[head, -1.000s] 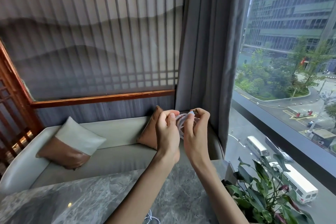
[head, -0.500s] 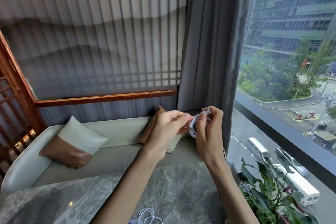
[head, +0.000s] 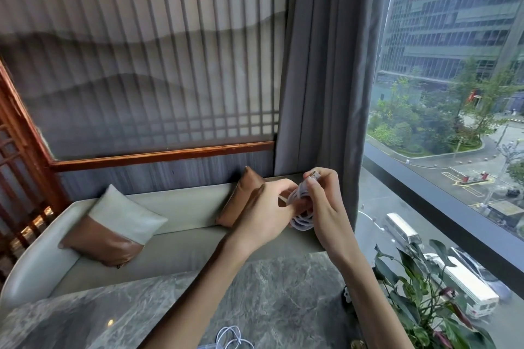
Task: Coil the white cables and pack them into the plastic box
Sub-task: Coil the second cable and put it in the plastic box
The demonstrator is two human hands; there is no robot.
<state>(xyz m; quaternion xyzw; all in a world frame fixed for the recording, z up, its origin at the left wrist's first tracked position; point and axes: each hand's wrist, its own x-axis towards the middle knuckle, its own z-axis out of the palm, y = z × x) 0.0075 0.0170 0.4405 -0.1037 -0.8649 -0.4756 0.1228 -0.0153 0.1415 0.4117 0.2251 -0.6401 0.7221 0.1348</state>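
Observation:
A coiled white cable (head: 300,207) is held up in the air between both hands, above the far edge of the table. My right hand (head: 326,207) grips the coil from the right, and the cable's USB plug (head: 314,176) sticks up between its thumb and forefinger. My left hand (head: 266,212) pinches the coil from the left side. Another loose white cable (head: 229,337) lies on the table at the bottom edge of the view. The plastic box is not in view.
A grey marble table (head: 269,292) spreads below my arms. Behind it stands a pale sofa (head: 175,207) with two brown-and-white cushions (head: 113,229). A potted plant (head: 419,297) sits at the table's right, beside the window and grey curtain (head: 320,65).
Both hands with the coil have shifted to the right and slightly lower. The USB plug now pokes up above my right hand's fingers. More of the loose cable shows at the bottom.

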